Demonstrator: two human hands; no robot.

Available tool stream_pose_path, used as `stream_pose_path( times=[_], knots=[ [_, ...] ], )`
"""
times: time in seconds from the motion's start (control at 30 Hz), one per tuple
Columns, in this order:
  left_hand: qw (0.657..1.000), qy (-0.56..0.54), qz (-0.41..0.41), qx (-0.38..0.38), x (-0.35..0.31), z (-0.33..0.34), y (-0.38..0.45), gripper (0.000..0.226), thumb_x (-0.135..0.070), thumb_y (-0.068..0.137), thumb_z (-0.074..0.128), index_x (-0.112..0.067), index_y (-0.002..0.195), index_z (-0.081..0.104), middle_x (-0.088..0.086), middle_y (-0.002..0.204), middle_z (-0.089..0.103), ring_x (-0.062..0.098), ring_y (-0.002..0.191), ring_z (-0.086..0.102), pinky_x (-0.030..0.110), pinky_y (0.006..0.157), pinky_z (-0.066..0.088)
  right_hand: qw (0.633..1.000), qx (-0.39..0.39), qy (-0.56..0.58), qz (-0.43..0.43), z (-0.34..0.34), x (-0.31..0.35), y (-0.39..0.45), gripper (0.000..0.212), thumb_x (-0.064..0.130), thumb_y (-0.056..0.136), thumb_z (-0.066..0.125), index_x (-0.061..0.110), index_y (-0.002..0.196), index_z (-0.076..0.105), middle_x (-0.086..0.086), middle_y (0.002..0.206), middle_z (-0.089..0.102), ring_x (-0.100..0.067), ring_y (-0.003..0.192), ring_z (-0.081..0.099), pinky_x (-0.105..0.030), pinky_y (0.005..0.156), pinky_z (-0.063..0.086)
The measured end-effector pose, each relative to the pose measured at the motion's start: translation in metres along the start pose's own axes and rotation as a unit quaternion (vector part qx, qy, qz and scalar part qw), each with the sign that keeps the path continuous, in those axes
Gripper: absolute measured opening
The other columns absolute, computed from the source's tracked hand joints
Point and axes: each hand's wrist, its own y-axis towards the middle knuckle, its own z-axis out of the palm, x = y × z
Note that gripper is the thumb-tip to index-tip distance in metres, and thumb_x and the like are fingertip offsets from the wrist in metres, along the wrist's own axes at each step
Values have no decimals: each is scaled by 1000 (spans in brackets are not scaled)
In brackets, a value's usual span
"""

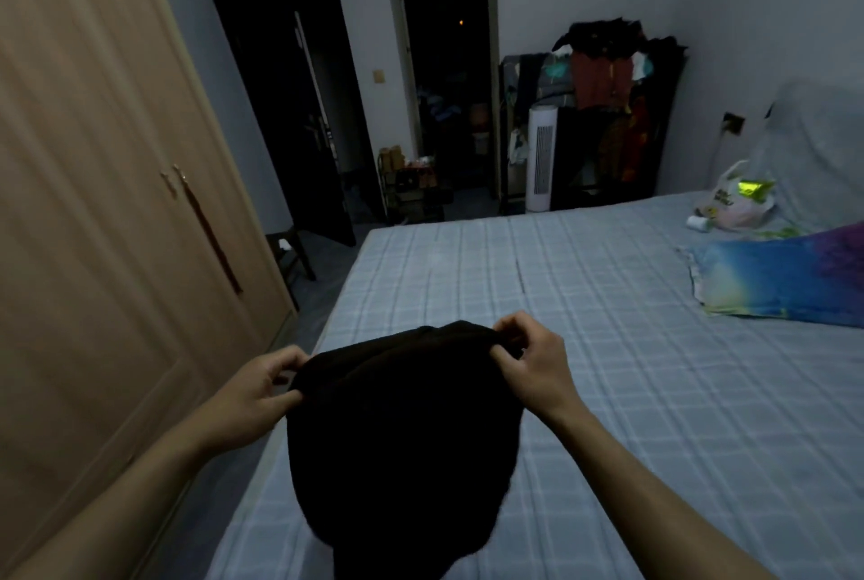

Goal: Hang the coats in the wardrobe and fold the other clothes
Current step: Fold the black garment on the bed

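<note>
- Black garment (402,430): held up over the near edge of the bed (584,345), its upper hem stretched from left to right between the two hands; the long axis runs downward toward the camera, and the lower end passes out of the bottom of the view. What kind of garment it is cannot be told in the dim light.
- Left hand (262,388): fingers and thumb pinch the left corner of the hem.
- Right hand (528,359): fingers curled, pinching the right corner of the hem.
- Bed: covered by a pale checked sheet, reaching away from the garment toward the far wall.
- Wardrobe (93,205): closed wooden doors at the left, across a narrow strip of floor from the bed.
- Colourful pillow (785,275) and plastic bag (734,200): lying at the right end of the bed, well apart from the garment.
- Clothes rack (608,112) and white tower fan (542,158): standing against the far wall, beyond the bed's far edge.
</note>
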Motion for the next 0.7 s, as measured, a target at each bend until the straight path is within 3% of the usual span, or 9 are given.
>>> stream_pose_path(
  times=[0.07,0.13,0.17,0.23,0.33,0.43,0.57,0.7],
  knots=[
    [998,51,-18,7,7,-6,6,19,-42,82,71,-37,100,67,-12,104,69,5,102,64,49,96,50,998,-20,-18,-54,-12,31,11,16,10,78,75,21,80,64,8,70,67,-6,67,65,-16,60,50],
    [995,98,-18,-14,-1,-8,15,39,-66,77,69,-39,104,65,-18,111,64,-3,107,59,40,95,51,994,-27,-48,-95,-19,59,20,17,10,75,76,21,80,64,9,71,66,-5,68,64,-18,62,51],
    [995,93,-4,-28,-13,-8,20,53,-78,71,64,-40,108,63,-21,115,62,-6,109,56,34,94,51,992,-27,-65,-108,-20,70,22,18,10,73,76,22,80,64,10,71,66,-5,68,64,-19,62,52],
    [997,46,33,-43,-45,-1,32,66,-83,67,62,-40,117,61,-25,121,59,-9,113,54,24,94,49,987,-14,-102,-122,-14,86,24,23,12,69,76,24,82,62,10,70,65,-4,67,64,-24,63,54],
    [995,44,81,-37,-90,22,47,73,-70,66,74,-35,128,57,-26,124,56,-8,116,51,16,93,43,983,31,-139,-120,3,93,15,30,15,65,76,27,83,57,9,65,64,-4,61,63,-29,58,54],
    [991,59,113,-31,-106,52,59,56,-50,68,83,-31,118,64,-19,112,64,-6,107,57,13,86,43,987,25,-130,-96,5,92,8,32,17,60,78,25,80,54,7,60,64,-5,56,62,-27,53,52],
    [984,23,160,-75,-110,72,71,26,-20,74,74,-25,98,67,-12,92,69,2,89,65,29,82,54,992,1,-106,-74,-6,93,5,32,13,59,79,23,77,54,4,61,65,-6,58,63,-23,53,52],
    [982,24,183,-34,-111,71,81,25,-12,80,72,-26,101,70,-12,91,72,2,87,67,32,83,57,997,14,-49,-52,-14,87,-3,33,11,66,80,23,89,59,0,69,68,-10,63,66,-25,58,55]
  ],
)
